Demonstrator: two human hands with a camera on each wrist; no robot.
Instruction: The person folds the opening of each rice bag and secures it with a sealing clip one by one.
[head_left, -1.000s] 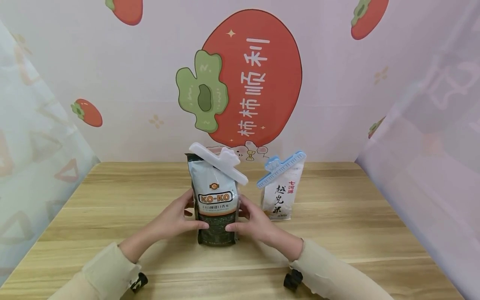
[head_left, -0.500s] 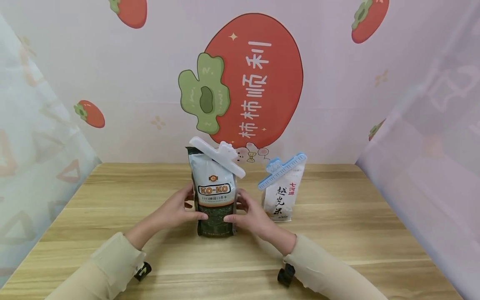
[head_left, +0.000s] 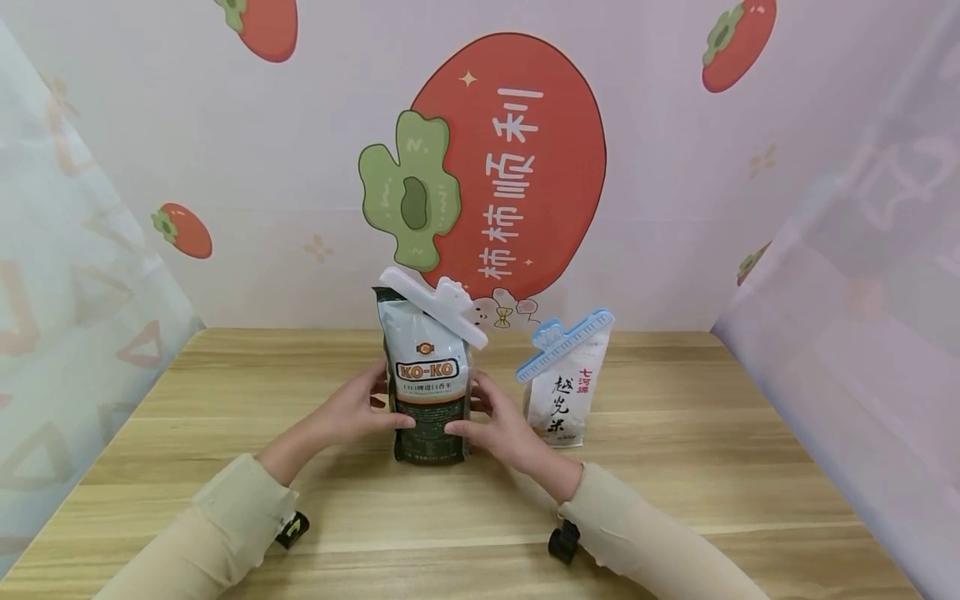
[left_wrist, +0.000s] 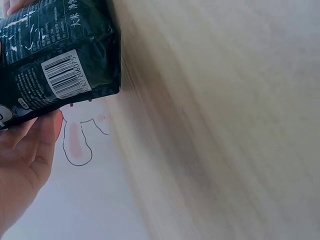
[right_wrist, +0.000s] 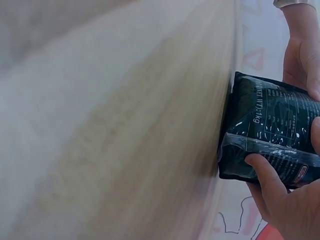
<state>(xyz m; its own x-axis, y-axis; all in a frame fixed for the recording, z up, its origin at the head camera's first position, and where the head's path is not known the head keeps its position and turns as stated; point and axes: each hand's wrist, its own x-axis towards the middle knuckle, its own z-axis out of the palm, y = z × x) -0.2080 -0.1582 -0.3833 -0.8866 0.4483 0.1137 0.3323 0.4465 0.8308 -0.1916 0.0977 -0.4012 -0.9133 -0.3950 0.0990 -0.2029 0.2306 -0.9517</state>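
A dark green and pale blue KO-KO rice bag (head_left: 431, 387) stands upright in the head view, a white bag clip (head_left: 437, 307) slanting across its top. From the left my left hand (head_left: 358, 412) holds it, thumb on the front and fingers round the side. My right hand (head_left: 504, 425) grips the opposite side in the same way. The left wrist view shows the bag's barcode side (left_wrist: 65, 75) and its base close to the wooden surface. In the right wrist view, fingers (right_wrist: 267, 177) press the bag's side seam. Fingers behind the bag are partly hidden.
To the right of the bag stands a smaller white rice bag (head_left: 561, 396) with a slanted blue clip (head_left: 564, 343). Both are on a wooden table (head_left: 675, 467). A printed cloth backdrop (head_left: 300, 167) rises behind, with cloth walls at both sides.
Both hands have moved the KO-KO rice bag back, away from the person, keeping their grip. The head view has tilted slightly upward. The white rice bag has stayed in place.
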